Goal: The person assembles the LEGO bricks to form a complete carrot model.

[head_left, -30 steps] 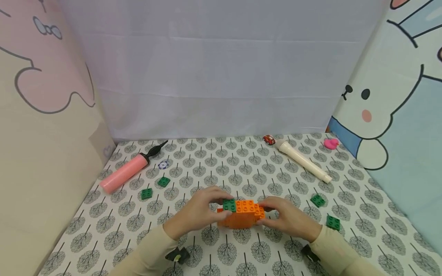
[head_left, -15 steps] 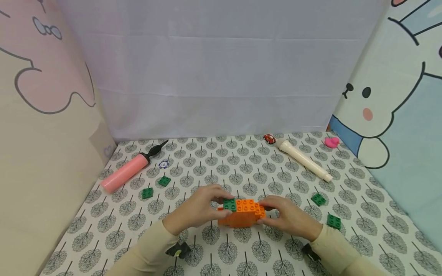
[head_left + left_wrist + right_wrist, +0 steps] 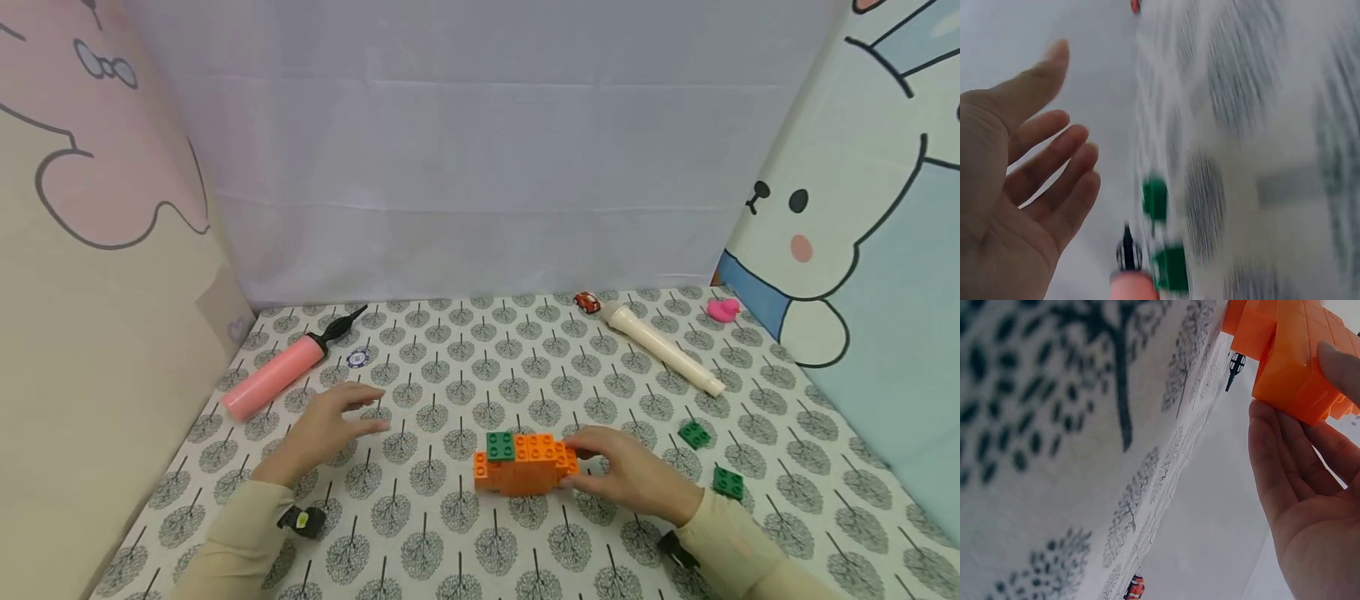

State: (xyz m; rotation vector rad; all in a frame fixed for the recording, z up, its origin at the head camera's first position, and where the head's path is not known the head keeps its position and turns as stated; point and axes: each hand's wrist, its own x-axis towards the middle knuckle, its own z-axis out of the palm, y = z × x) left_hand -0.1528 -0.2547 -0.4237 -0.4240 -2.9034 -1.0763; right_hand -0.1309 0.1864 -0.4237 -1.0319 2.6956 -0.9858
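An orange brick build [image 3: 528, 475] stands on the patterned cloth, with a green brick [image 3: 500, 447] on its upper left part. My right hand [image 3: 630, 471] pinches the build's right end between thumb and fingers; the right wrist view shows the fingers against the orange bricks [image 3: 1297, 362]. My left hand [image 3: 322, 429] is over the cloth to the left, well apart from the build, fingers spread and holding nothing. Two green bricks, one nearer [image 3: 1171, 269] and one farther [image 3: 1155, 199], appear beyond it in the blurred left wrist view; the hand hides them in the head view.
Two more green bricks lie at right, one farther [image 3: 694, 434] and one nearer [image 3: 727, 482]. Around the back are a pink hand pump [image 3: 273, 379], a blue-and-white chip [image 3: 357, 357], a red toy car [image 3: 587, 302], a cream-coloured tube [image 3: 663, 350] and a pink rubber duck [image 3: 723, 310].
My left hand has let go of the build and moved left, uncovering the build's left end. The right hand stays on the right end, and the build has hardly moved.
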